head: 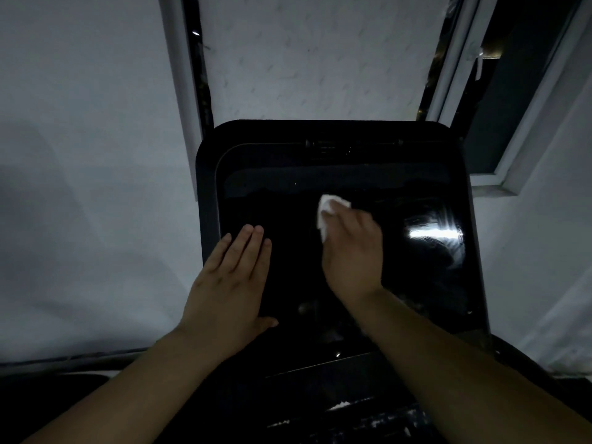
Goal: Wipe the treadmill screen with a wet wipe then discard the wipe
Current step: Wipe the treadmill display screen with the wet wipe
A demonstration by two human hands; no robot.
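The room is dim and no writing shows on the black treadmill screen (288,267). The right hand (352,251) presses a crumpled white wet wipe (325,213) near the screen's middle, fingers curled over it. The left hand (234,283) lies flat, fingers straight, at the screen's left edge. A white wall (80,155) stands behind, a window frame (512,139) to the screen's upper right.

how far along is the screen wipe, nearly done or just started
Midway, it seems. The right hand presses the white wet wipe on the treadmill screen near its centre, while the left hand rests flat at the left edge. A hazy band along the top looks unwiped. Discarding the wipe remains.
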